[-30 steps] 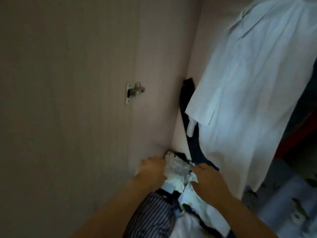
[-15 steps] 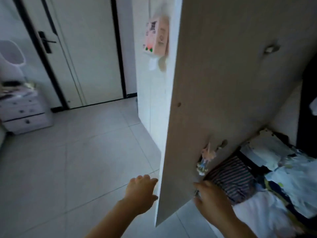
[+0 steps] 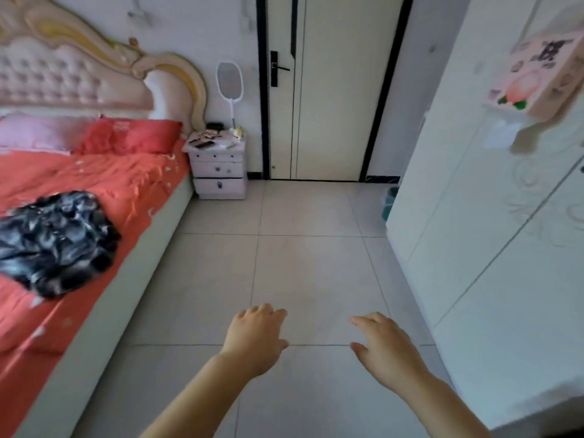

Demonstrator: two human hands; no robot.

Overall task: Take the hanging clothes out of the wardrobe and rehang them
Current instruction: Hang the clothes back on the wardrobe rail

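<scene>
1. Left hand and right hand both empty, fingers loosely spread, palms down over the tiled floor
2. Dark crumpled garment heaped on the red bed, far left of both hands, well apart
3. White wardrobe near right

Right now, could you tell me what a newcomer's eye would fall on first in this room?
First the bed with its bright orange-red bedding on the left, a dark crumpled garment lying on it. Then the two bare hands low in the middle, left hand and right hand, open and empty over the tiled floor.
</scene>
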